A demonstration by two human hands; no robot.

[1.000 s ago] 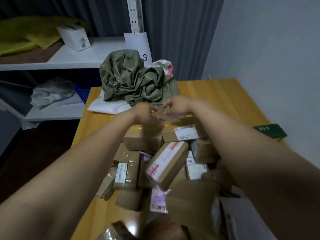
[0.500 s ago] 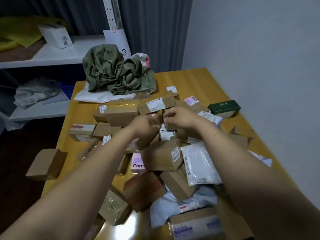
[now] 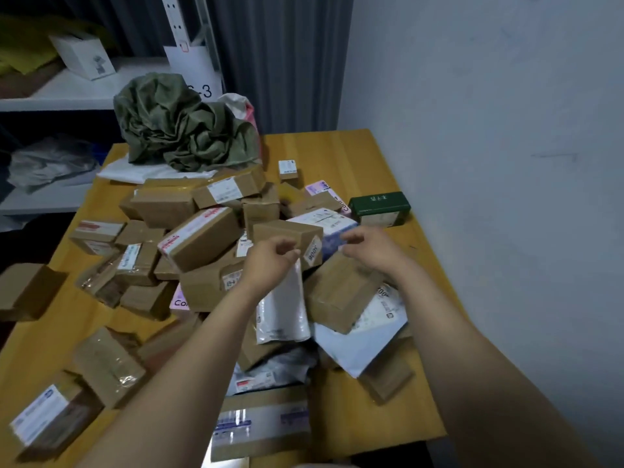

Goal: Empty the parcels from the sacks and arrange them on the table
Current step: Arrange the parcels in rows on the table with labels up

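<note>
Above the table (image 3: pixel 371 153), left hand (image 3: pixel 270 261) and right hand (image 3: pixel 368 248) now farther apart.

We see a wooden table (image 3: pixel 337 153) with a smooth, faintly glossy top, heaped with cardboard boxes (image 3: pixel 199 236) of matt brown board. Some of them, like the taped box (image 3: pixel 108 366), are wrapped in shiny clear tape. The white mailer (image 3: pixel 283 312) is smooth, slightly glossy plastic film, and the green sack (image 3: pixel 182 126) looks like coarse woven cloth, matt and heavily creased.
</note>
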